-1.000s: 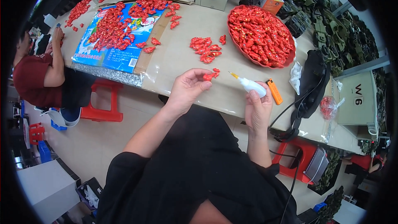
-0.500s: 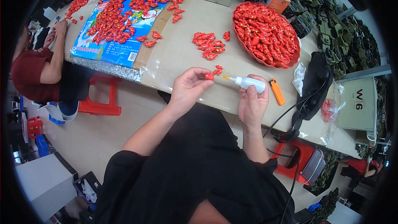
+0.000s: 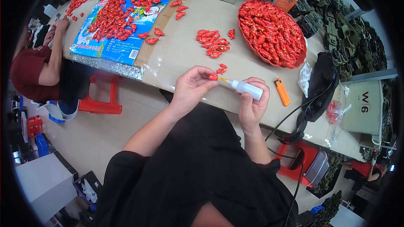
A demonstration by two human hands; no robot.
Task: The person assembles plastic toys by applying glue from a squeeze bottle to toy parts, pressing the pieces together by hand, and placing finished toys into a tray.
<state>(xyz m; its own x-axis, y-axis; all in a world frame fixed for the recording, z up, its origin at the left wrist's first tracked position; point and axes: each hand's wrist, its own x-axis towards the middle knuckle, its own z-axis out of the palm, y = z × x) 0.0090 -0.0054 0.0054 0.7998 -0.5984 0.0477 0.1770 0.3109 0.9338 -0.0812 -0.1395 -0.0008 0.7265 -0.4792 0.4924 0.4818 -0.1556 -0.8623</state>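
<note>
Between thumb and fingertips, my left hand pinches a small red figure-like piece. My right hand grips a white squeeze bottle tipped on its side, its thin yellowish nozzle pointing left. The nozzle's tip is at the held piece; whether it touches cannot be made out. Just beyond my left fingertips lie a couple of loose red pieces. Farther back on the table is a cluster of similar red pieces.
A red bowl heaped with red pieces stands back right. An orange lighter and a crumpled white tissue lie right of my hand, near a black bag. More pieces cover blue cardboard. A co-worker sits at left.
The bottle has come slightly left and tilted more, bringing its nozzle from just short of the red piece to right at it. My left hand has barely moved.
</note>
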